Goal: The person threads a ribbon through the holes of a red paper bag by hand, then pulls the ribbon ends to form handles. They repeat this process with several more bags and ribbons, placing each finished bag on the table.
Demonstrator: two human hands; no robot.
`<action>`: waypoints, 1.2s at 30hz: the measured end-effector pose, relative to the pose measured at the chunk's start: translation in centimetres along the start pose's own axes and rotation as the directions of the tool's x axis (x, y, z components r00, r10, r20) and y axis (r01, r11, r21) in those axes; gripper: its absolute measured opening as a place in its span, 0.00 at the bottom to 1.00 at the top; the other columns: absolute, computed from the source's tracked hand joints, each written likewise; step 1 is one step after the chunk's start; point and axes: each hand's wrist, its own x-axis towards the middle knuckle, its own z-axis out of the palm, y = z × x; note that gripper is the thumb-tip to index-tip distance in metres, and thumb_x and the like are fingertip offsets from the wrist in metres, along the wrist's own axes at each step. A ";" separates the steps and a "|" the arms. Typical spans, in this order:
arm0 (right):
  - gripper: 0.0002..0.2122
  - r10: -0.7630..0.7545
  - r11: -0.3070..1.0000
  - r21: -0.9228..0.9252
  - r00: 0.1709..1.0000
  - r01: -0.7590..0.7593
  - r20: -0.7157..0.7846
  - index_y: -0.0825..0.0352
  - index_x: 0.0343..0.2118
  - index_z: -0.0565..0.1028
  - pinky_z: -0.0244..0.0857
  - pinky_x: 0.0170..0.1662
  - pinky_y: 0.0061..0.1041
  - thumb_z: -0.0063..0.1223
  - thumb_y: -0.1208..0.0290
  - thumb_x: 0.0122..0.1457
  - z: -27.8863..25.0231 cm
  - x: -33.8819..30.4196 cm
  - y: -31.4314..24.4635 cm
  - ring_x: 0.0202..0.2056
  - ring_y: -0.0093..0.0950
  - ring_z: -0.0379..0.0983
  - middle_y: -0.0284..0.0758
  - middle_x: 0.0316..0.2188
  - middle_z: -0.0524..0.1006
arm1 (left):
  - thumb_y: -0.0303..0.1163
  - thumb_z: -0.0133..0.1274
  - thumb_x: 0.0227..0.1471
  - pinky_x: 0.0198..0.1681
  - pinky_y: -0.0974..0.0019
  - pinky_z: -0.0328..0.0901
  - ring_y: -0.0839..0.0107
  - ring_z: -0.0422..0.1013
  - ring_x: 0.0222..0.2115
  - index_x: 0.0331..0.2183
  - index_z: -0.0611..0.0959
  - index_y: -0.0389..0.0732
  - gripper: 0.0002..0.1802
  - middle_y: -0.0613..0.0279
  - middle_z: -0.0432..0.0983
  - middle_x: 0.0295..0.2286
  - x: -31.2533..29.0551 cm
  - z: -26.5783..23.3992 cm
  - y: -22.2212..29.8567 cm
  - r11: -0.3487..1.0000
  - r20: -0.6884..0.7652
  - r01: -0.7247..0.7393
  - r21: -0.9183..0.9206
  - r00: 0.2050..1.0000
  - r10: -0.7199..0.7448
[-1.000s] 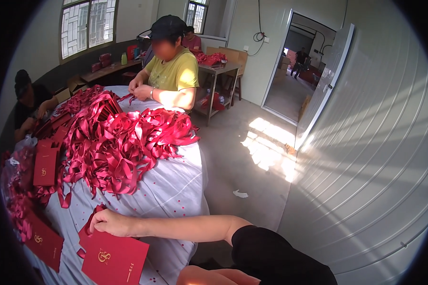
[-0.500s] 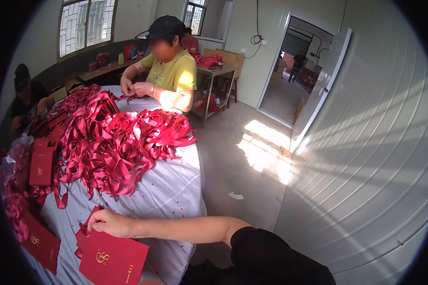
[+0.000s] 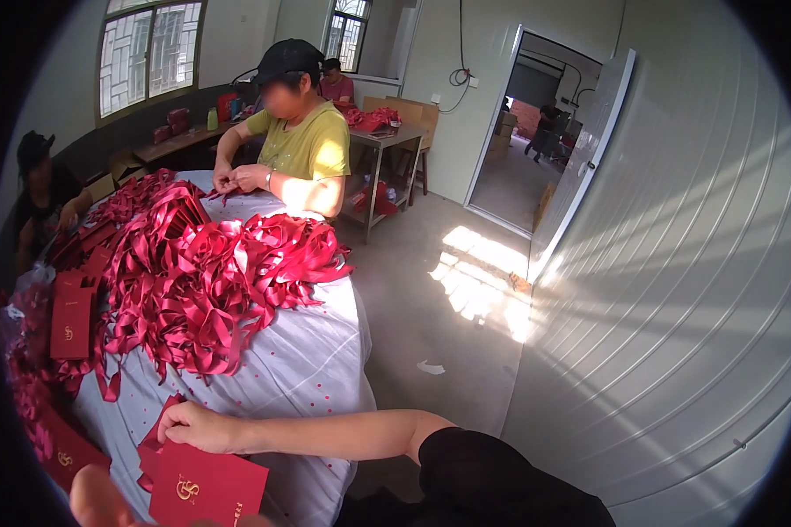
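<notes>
Bag [image 3: 206,490], pinched by the right hand [image 3: 200,428], is now neared by the left hand [image 3: 98,498], whose grip cannot be told.

Ribbon heap [image 3: 211,294] covers the middle and far part of the worktop [image 3: 321,347]. Left paper bag [image 3: 72,323] sits beside it, toward the left edge. Near paper bag [image 3: 206,487] lies before the heap, under the right hand [image 3: 198,428]; corner paper bag [image 3: 68,458] to its left. Co-worker [image 3: 303,145] stands behind, second worktop [image 3: 391,137] farther back, doorway [image 3: 536,132] right.
</notes>
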 end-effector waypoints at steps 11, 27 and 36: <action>0.09 0.037 0.999 -0.015 0.999 -0.037 -0.010 0.72 0.33 0.71 0.61 0.37 0.18 0.41 0.73 0.55 -0.5 -0.2 -0.1 0.33 0.18 0.66 0.32 0.29 0.72 | 0.35 0.40 0.56 0.36 0.61 0.64 0.59 0.68 0.31 0.37 0.71 0.31 0.16 0.47 0.69 0.30 -2.8 -2.6 0.7 0.955 -0.101 0.172 -0.239 0.974 -0.201; 0.09 -0.015 1.000 0.026 0.996 0.012 0.091 0.71 0.36 0.72 0.61 0.45 0.20 0.41 0.73 0.58 0.5 0.1 0.8 0.39 0.20 0.68 0.33 0.34 0.74 | 0.29 0.36 0.58 0.38 0.63 0.64 0.63 0.69 0.30 0.41 0.70 0.32 0.13 0.51 0.72 0.32 -2.8 -1.7 -3.4 0.948 -0.059 -0.138 0.288 0.985 0.161; 0.09 -0.142 0.990 0.009 0.986 0.142 0.082 0.71 0.35 0.73 0.62 0.42 0.20 0.43 0.72 0.56 2.0 1.1 1.1 0.37 0.20 0.68 0.33 0.32 0.73 | 0.25 0.41 0.56 0.41 0.70 0.64 0.72 0.70 0.35 0.41 0.70 0.33 0.11 0.54 0.73 0.34 -0.6 -0.9 -4.0 0.740 -0.146 0.665 0.102 0.746 -0.650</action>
